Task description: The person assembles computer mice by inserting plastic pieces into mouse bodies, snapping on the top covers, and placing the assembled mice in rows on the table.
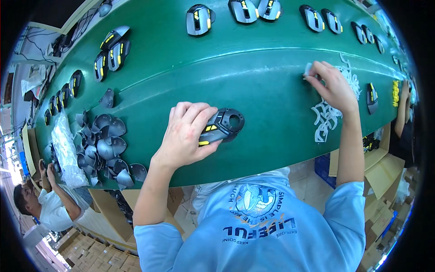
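My left hand (pixel 185 131) is wrapped over a grey and black computer mouse (pixel 223 126) with yellow accents. The mouse rests on the green table, and its end with a round hole sticks out past my fingers. Off to the right, my right hand (pixel 331 84) pinches a small translucent whitish piece (pixel 308 69) between thumb and fingertips, raised above the tabletop. Just beside that hand lies a loose heap of thin white curved strips (pixel 327 117), partly hidden by my wrist.
Curved dark grey shells (pixel 106 140) are piled at the left, beside a clear plastic bag (pixel 68 152). Several mice (pixel 199 20) stand along the table's far side, and another mouse (pixel 372 97) lies at the right. Co-workers sit at both ends; yellow parts (pixel 395 93) lie by the right one.
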The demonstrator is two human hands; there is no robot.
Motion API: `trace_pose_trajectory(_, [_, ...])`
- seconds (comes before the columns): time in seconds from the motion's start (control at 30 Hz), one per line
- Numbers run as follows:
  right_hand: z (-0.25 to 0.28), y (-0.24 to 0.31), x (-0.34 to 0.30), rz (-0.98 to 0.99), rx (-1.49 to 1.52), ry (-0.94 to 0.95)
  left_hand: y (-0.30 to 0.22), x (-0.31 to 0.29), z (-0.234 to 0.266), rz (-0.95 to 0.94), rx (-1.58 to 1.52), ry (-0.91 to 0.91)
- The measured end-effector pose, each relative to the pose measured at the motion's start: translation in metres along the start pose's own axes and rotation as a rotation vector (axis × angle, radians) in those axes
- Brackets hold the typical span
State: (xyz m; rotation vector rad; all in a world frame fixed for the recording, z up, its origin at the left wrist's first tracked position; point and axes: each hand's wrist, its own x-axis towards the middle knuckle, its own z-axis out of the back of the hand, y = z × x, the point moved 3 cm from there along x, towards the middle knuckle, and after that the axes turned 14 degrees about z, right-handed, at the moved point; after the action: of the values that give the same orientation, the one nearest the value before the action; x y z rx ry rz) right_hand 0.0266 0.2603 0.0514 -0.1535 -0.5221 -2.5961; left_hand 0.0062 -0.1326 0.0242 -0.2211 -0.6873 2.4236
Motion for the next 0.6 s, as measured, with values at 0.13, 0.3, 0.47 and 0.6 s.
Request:
trace_pose_trajectory(0.13, [0.009, 0.009, -0.020, -0.311, 0.373, -0.173, 0.001, -0.003, -0.002, -0.005, -0.016, -0.003])
trace_pose_trajectory(0.3, [-0.027, 0.085, 0.045, 0.339, 0.566, -0.128, 0.003, -0.005, -0.002, -0.017, -0.051, 0.004])
trace_pose_trajectory(0.47, [-0.077, 0.116, 0.073, 0.446, 0.535, -0.088, 0.003, -0.010, -0.009, -0.058, -0.072, -0.043])
trace_pose_trajectory(0.6, [-0.091, 0.112, 0.077, 0.416, 0.605, -0.088, 0.001, -0.019, -0.015, -0.137, 0.017, -0.153])
